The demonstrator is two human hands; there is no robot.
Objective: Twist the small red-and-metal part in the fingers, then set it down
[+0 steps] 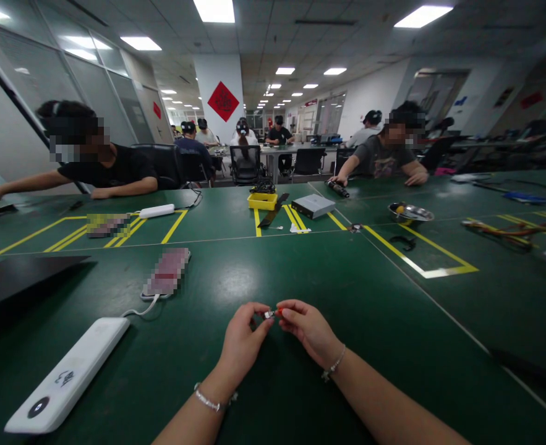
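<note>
My left hand (247,334) pinches a small silvery-white part (268,314) between thumb and fingertips. My right hand (308,329) is closed on a small orange-red piece (279,312) whose tip points at the silvery part. The two pieces meet or nearly meet; whether they touch, I cannot tell. Both are too small to name exactly. The hands are held close together, just above the green tabletop (273,272), and each wrist wears a bracelet.
To the left lie a white power bank (75,371) and a phone (167,272) joined by a cable. Farther off are a yellow tray (262,201), a grey metal box (313,206) and a metal bowl (414,213). Two people sit across the table.
</note>
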